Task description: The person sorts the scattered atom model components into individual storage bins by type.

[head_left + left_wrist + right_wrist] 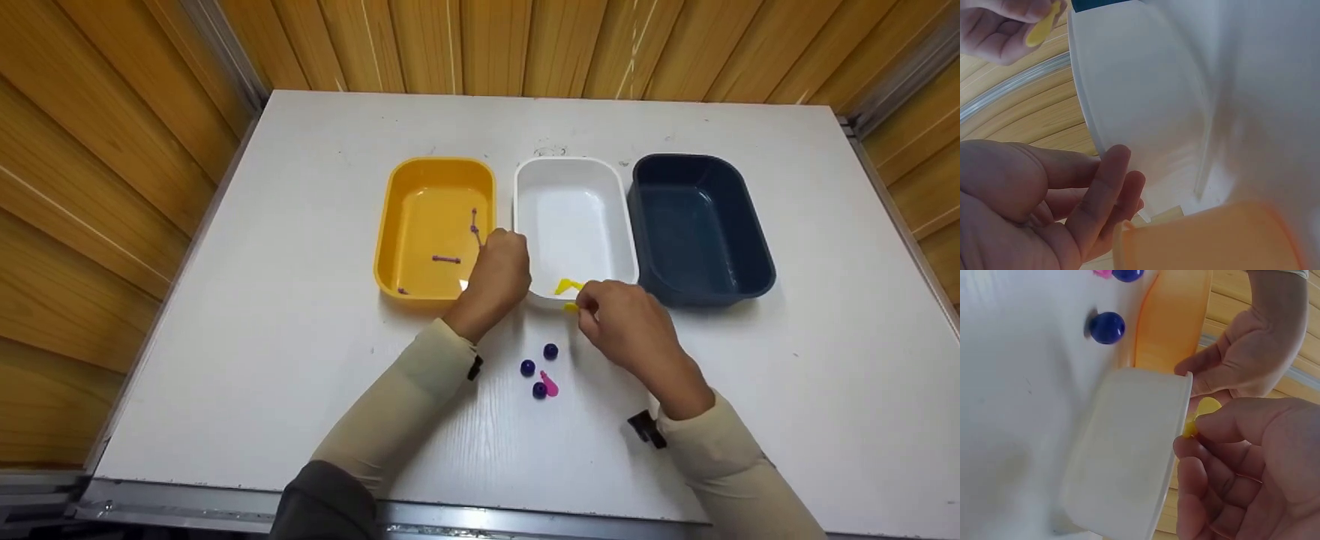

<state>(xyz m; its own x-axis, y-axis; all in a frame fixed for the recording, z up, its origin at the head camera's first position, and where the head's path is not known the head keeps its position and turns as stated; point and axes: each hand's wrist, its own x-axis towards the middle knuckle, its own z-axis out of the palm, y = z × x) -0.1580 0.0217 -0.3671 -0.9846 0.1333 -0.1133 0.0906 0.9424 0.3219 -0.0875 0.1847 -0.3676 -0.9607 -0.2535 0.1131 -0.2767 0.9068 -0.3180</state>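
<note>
Fingertips [1214, 426] of right hand [631, 322] clamped on yellow piece [1208, 405], white bin [570, 214] just beyond, left hand [496, 271] loosely curled leftward, beads [528, 367] near-left.

Smooth, glossy plastic bins [690, 225] near the far edge of the desk [225, 337]; shiny beads [528, 367] nearer its metal front rail [465, 517].

White bin [571, 225] in every view

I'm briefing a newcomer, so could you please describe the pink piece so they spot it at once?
On the white table, find the middle, white bin and look below it in the head view. Beside three round, dark blue beads lies the pink piece, the only pink, elongated thing in that group.
</note>
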